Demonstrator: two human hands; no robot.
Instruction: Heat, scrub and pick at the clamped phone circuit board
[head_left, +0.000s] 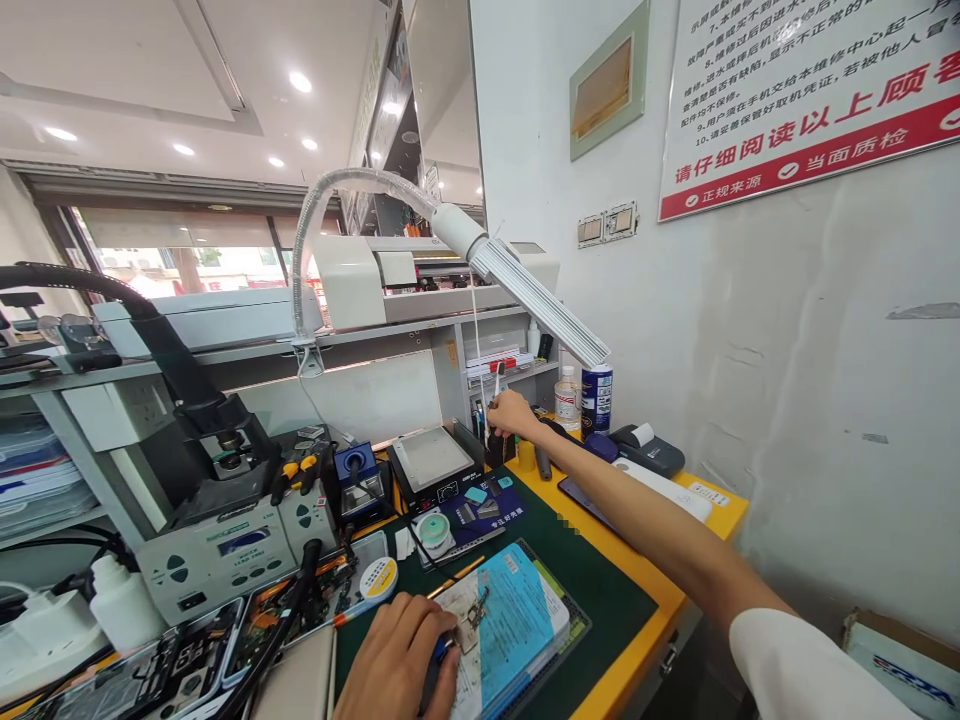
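My left hand rests low in the view, fingers curled round a dark blue-and-black object that is mostly covered. Beside it lies a blue-and-white printed pad, with a small metallic piece on top. My right arm is stretched to the back of the bench. There my right hand is closed above a dark tool holder. A slim white brush with a dark tip rises from its fingertips; the brush's lower end is hard to make out.
A grey soldering station, a microscope and open phone parts crowd the left. A flat heating plate stands behind the green mat. Over the bench hangs a lamp. A bottle and blue can stand back right.
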